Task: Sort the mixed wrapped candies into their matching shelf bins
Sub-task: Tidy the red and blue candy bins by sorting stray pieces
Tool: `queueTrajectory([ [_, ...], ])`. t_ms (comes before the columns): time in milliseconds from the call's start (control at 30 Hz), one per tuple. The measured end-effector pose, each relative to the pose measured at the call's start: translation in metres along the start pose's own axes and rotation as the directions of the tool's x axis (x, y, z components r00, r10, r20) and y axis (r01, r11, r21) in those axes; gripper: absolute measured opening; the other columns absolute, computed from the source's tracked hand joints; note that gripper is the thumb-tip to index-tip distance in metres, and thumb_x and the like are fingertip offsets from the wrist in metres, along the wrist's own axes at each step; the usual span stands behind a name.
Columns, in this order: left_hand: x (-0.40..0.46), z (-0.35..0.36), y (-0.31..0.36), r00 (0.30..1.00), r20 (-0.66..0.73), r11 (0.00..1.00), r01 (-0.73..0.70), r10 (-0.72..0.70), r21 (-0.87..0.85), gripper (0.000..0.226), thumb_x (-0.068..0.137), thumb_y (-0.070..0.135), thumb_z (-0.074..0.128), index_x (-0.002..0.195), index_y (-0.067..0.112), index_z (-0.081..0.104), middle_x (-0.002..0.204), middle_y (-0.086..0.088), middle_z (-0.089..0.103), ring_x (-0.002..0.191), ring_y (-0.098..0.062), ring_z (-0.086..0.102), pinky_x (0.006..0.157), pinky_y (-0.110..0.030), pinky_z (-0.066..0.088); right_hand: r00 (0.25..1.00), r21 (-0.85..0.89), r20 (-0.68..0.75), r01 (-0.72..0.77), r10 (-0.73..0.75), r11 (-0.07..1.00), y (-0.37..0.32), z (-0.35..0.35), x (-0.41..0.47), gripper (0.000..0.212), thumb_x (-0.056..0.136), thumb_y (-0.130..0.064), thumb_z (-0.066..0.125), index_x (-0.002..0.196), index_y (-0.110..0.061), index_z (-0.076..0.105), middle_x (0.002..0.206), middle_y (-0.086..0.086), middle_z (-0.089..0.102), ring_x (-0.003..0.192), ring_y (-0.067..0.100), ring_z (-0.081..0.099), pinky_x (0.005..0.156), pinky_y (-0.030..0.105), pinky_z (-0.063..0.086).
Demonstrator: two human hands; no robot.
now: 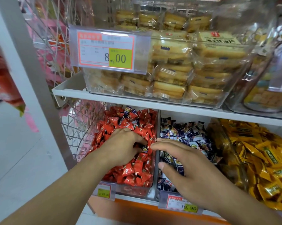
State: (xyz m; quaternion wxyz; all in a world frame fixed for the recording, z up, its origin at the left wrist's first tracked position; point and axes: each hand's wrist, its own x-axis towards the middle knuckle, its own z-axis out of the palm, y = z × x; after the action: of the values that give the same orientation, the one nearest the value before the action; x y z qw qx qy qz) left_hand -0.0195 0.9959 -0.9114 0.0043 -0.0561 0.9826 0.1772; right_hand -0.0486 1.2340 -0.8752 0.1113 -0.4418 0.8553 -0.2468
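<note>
A dark purple candy (144, 148) lies among the red candies (133, 174) in the left bin (137, 191), pinched by the fingertips of the left hand (125, 147), which rests on that heap. The right hand (184, 169), fingers spread and empty, hovers over the purple candies (185, 132) in the middle bin (156, 189). Yellow candies (267, 159) fill the bin beside it. Biscuit packs (185, 70) sit on the shelf (120, 99) above.

Red candies (133, 172) heaped; purple strays (127, 111) on top.
</note>
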Motion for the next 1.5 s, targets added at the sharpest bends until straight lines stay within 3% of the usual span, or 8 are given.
queueTrajectory([
  [200, 0.001, 0.003, -0.002, 0.996, 0.067, 0.997, 0.068, -0.064, -0.045, 0.037, 0.100, 0.039, 0.061, 0.131, 0.058, 0.056, 0.131, 0.001, 0.049, 0.137, -0.029, 0.033, 0.115, -0.041, 0.028, 1.000, -0.009, -0.001, 0.004, -0.004, 1.000, -0.001, 0.000, 0.000, 0.044, 0.106, -0.046, 0.049, 0.145, -0.062, 0.037, 0.152, -0.047, 0.025, 0.141, -0.027, 0.010, 0.119, 0.014, 0.013],
  [367, 0.003, 0.002, -0.004, 1.000, 0.002, 0.999, 0.001, -0.001, -0.044, 0.019, 0.095, 0.038, 0.069, 0.113, 0.044, 0.070, 0.126, 0.014, 0.061, 0.129, -0.013, 0.042, 0.116, -0.034, 0.027, 1.000, -0.006, -0.018, 0.019, -0.019, 1.000, 0.000, 0.001, 0.001, 0.043, 0.106, -0.046, 0.050, 0.144, -0.061, 0.039, 0.152, -0.046, 0.029, 0.143, -0.023, 0.015, 0.124, 0.021, 0.018],
  [600, -0.010, -0.023, -0.003, 0.961, -0.247, 0.907, 0.009, -0.125, -0.422, 0.003, 0.090, 0.037, 0.077, 0.091, 0.040, 0.076, 0.097, 0.022, 0.073, 0.093, 0.001, 0.067, 0.091, -0.032, 0.056, 1.000, 0.028, -0.026, 0.000, 0.001, 1.000, -0.002, -0.001, 0.000, 0.044, 0.105, -0.046, 0.052, 0.143, -0.064, 0.037, 0.150, -0.050, 0.026, 0.139, -0.028, 0.014, 0.120, 0.016, 0.016],
  [933, -0.046, -0.047, 0.047, 0.995, -0.078, 0.722, -0.096, 0.058, -0.685, 0.005, 0.087, 0.025, 0.080, 0.090, 0.021, 0.080, 0.088, 0.001, 0.077, 0.087, -0.017, 0.073, 0.091, -0.040, 0.058, 0.952, 0.360, -0.277, -0.021, 0.129, 0.933, -0.013, -0.011, -0.001, 0.025, 0.099, -0.030, 0.066, 0.111, -0.052, 0.065, 0.109, -0.022, 0.070, 0.104, 0.001, 0.066, 0.089, 0.028, 0.055],
  [1067, -0.046, -0.039, 0.047, 0.993, -0.118, 0.801, -0.073, 0.003, -0.594, 0.006, 0.094, 0.034, 0.072, 0.093, 0.031, 0.077, 0.094, 0.014, 0.075, 0.093, -0.001, 0.069, 0.095, -0.034, 0.054, 0.926, 0.198, -0.327, -0.125, 0.186, 0.972, -0.002, -0.013, -0.004, 0.014, 0.099, -0.031, 0.066, 0.095, -0.044, 0.067, 0.091, -0.023, 0.069, 0.085, 0.003, 0.064, 0.075, 0.025, 0.054],
  [1200, -0.039, -0.032, 0.026, 0.966, -0.242, 0.979, 0.036, -0.085, -0.203, 0.031, 0.098, 0.041, 0.063, 0.129, 0.038, 0.064, 0.128, 0.026, 0.058, 0.115, 0.004, 0.056, 0.098, -0.015, 0.044, 0.947, -0.030, -0.250, -0.217, 0.203, 0.976, 0.009, -0.015, -0.007, 0.033, 0.103, -0.037, 0.058, 0.136, -0.042, 0.059, 0.135, -0.030, 0.051, 0.125, -0.008, 0.048, 0.099, -0.006, 0.020],
  [1367, -0.029, -0.011, 0.001, 0.994, -0.029, 0.988, 0.109, -0.106, 0.113, 0.071, 0.102, 0.059, 0.043, 0.162, 0.033, 0.019, 0.171, 0.007, 0.009, 0.157, -0.014, 0.002, 0.126, -0.032, 0.002, 0.994, -0.090, -0.081, -0.080, 0.073, 0.993, 0.002, -0.011, -0.007, 0.048, 0.106, -0.050, 0.046, 0.152, -0.055, 0.035, 0.157, -0.043, 0.021, 0.147, -0.016, 0.015, 0.116, 0.011, 0.011],
  [1500, -0.023, -0.009, 0.002, 0.998, 0.014, 0.993, 0.064, -0.066, 0.097, 0.065, 0.101, 0.061, 0.042, 0.158, 0.031, 0.033, 0.168, 0.006, 0.021, 0.154, -0.012, 0.018, 0.128, -0.033, 0.010, 1.000, -0.070, -0.005, -0.002, 0.001, 0.998, -0.003, -0.004, 0.000, 0.048, 0.107, -0.050, 0.042, 0.153, -0.058, 0.031, 0.156, -0.050, 0.010, 0.142, -0.027, -0.003, 0.113, 0.008, 0.003],
])
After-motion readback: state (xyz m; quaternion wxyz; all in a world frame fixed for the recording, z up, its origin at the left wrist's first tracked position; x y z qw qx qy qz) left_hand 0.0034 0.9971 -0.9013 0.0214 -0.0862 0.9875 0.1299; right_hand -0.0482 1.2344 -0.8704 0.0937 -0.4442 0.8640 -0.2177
